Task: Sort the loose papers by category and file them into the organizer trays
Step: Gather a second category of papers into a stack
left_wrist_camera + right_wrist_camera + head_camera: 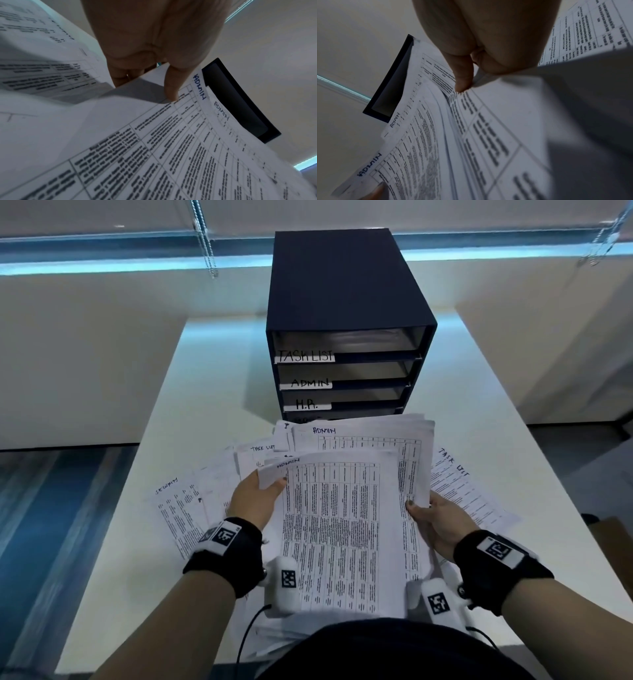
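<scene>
A dark blue organizer (346, 302) stands at the back of the white table (496, 440), its trays labelled TASK LIST (305, 356), ADMIN (308, 383) and H.R. (306, 405). I hold a stack of printed sheets marked ADMIN (342, 525) above the table. My left hand (255, 501) pinches the top sheet's upper left corner, thumb on top (169, 86). My right hand (435, 518) grips the stack's right edge, thumb on the pages (464, 75). The organizer (240, 102) (388, 88) shows behind the sheets in both wrist views.
Loose printed sheets lie spread on the table under the stack, one marked SECURITY (178, 515) at the left and one marked TASK LIST (469, 494) at the right. A fourth tray's label is hidden behind the papers. White walls and blue carpet (51, 525) flank the table.
</scene>
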